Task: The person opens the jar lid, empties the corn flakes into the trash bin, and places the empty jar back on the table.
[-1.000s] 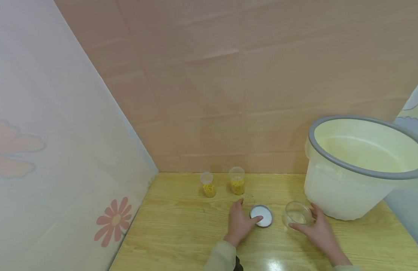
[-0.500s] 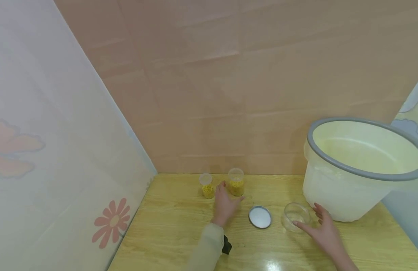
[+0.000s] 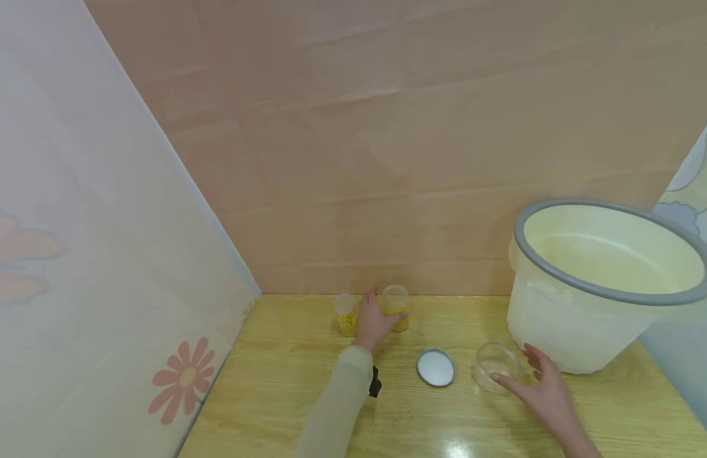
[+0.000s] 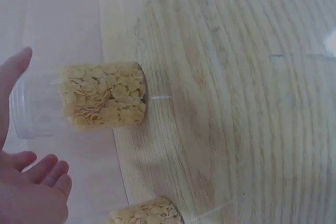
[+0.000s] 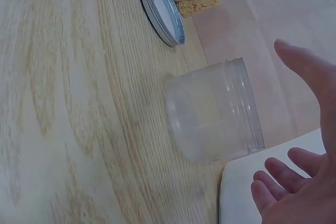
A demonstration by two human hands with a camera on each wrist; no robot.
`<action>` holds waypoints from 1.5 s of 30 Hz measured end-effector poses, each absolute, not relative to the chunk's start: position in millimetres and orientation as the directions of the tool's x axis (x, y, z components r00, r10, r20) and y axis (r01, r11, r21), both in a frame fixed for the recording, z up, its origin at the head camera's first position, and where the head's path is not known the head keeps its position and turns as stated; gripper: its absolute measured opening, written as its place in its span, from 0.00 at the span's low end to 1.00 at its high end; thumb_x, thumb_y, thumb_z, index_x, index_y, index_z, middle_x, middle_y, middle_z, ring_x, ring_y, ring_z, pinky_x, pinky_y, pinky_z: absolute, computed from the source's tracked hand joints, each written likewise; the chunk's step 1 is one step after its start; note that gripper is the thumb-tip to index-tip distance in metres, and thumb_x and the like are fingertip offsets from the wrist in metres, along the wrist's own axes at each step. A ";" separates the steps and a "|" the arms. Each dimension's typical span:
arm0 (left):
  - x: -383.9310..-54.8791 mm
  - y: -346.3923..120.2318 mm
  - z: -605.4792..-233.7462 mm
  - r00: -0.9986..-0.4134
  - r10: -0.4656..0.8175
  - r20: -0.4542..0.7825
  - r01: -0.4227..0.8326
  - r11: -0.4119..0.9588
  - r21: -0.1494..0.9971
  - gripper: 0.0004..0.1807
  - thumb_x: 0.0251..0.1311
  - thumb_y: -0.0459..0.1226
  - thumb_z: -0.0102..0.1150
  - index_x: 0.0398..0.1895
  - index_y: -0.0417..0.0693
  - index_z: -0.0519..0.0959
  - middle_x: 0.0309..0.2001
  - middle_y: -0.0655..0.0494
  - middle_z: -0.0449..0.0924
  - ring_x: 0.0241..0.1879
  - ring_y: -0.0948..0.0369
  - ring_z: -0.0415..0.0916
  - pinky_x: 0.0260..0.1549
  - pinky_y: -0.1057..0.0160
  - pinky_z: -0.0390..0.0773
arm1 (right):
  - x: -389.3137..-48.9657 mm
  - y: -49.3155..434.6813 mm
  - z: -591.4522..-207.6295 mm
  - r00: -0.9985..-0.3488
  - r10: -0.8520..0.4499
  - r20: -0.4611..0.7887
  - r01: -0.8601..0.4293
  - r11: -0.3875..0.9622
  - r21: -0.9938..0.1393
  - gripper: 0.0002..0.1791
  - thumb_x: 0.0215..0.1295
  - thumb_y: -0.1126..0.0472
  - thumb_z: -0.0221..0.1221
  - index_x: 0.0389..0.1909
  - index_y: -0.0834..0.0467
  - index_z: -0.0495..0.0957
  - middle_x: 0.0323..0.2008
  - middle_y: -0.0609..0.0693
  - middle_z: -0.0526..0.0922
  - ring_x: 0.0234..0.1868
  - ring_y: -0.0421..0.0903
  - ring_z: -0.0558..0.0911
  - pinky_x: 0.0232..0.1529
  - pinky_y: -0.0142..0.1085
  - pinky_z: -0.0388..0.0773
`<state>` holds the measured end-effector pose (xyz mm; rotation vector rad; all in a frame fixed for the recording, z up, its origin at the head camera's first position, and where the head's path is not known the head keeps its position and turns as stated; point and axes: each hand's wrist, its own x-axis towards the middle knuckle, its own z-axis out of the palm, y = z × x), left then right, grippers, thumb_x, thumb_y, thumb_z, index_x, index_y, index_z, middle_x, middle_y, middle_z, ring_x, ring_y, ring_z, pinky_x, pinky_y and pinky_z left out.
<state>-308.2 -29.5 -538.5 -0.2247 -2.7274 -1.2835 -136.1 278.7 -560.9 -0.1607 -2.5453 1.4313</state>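
Apparently, nothing is held by the left grip [image 3: 375,322]: its thumb and fingers are spread at one side of the larger flake jar [image 4: 84,98], and whether that jar is touched cannot be told. It is seated upright near the back of the counter [image 3: 273,381], near the smaller flake jar [image 3: 347,324], and no lid can be made out on it. Further right, an empty clear jar [image 5: 212,111] is framed by the spread thumb and fingers of the right grip [image 3: 550,395]; a gap is shown in the right wrist view, so nothing is clasped there either. A white-faced lid [image 3: 436,367] is laid flat between the grips, just beside the empty jar and near a large tub [image 3: 571,318].

As for risk, the smaller jar could be knocked by the left fingers, since little room is left between the two flake jars. Should the larger one be caught only near its rim, it might be tipped and its flakes [image 4: 107,95] spilled. If it were carried low toward the right, the lid might be struck. The empty jar, presumably light, could be slid by an uneven squeeze.
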 end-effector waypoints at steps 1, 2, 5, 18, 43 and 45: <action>-308.4 -29.8 -538.4 -0.983 0.094 0.158 0.181 0.629 0.756 0.54 0.53 0.51 0.78 0.74 0.33 0.60 0.69 0.36 0.65 0.68 0.41 0.63 0.64 0.44 0.66 | -136.1 278.4 -561.6 -0.971 0.198 0.135 -0.012 0.521 -0.853 0.58 0.57 0.53 0.76 0.73 0.78 0.50 0.67 0.79 0.61 0.64 0.78 0.61 0.59 0.68 0.62; -308.7 -30.0 -538.4 -0.984 0.104 0.147 0.180 0.628 0.757 0.54 0.53 0.51 0.77 0.75 0.33 0.60 0.69 0.36 0.65 0.68 0.41 0.63 0.65 0.44 0.66 | -136.0 278.2 -562.1 -0.971 0.197 0.133 -0.012 0.520 -0.854 0.58 0.58 0.53 0.75 0.73 0.78 0.49 0.67 0.79 0.60 0.64 0.78 0.61 0.59 0.68 0.61; -309.3 -29.9 -539.4 -0.981 0.123 0.151 0.195 0.606 0.772 0.49 0.57 0.49 0.75 0.73 0.30 0.61 0.67 0.34 0.67 0.67 0.40 0.64 0.64 0.43 0.67 | -136.2 277.8 -562.7 -0.971 0.197 0.138 -0.015 0.522 -0.853 0.57 0.58 0.53 0.75 0.73 0.78 0.49 0.67 0.79 0.60 0.64 0.78 0.61 0.59 0.68 0.61; -307.2 -30.2 -546.4 -0.986 0.076 0.151 0.167 0.564 0.809 0.38 0.69 0.47 0.64 0.69 0.31 0.60 0.63 0.31 0.72 0.61 0.41 0.72 0.58 0.44 0.73 | -136.2 275.3 -559.8 -0.969 0.197 0.152 -0.029 0.517 -0.855 0.57 0.60 0.54 0.74 0.73 0.78 0.48 0.66 0.78 0.61 0.64 0.76 0.62 0.58 0.68 0.62; -283.3 -25.6 -509.5 -0.946 0.170 0.277 0.325 0.482 0.814 0.40 0.66 0.54 0.65 0.70 0.37 0.64 0.60 0.41 0.74 0.60 0.48 0.73 0.58 0.48 0.73 | -138.2 253.3 -532.2 -0.935 0.193 0.297 -0.163 0.510 -0.844 0.50 0.58 0.57 0.75 0.73 0.71 0.58 0.66 0.72 0.67 0.64 0.69 0.67 0.50 0.11 0.54; -279.5 -24.8 -504.5 -0.941 0.183 0.285 0.339 0.475 0.812 0.39 0.66 0.54 0.65 0.69 0.37 0.65 0.60 0.43 0.75 0.60 0.49 0.73 0.59 0.48 0.73 | -138.7 250.8 -530.6 -0.933 0.190 0.306 -0.174 0.507 -0.844 0.49 0.58 0.57 0.75 0.73 0.70 0.59 0.65 0.72 0.68 0.63 0.68 0.67 0.50 0.11 0.54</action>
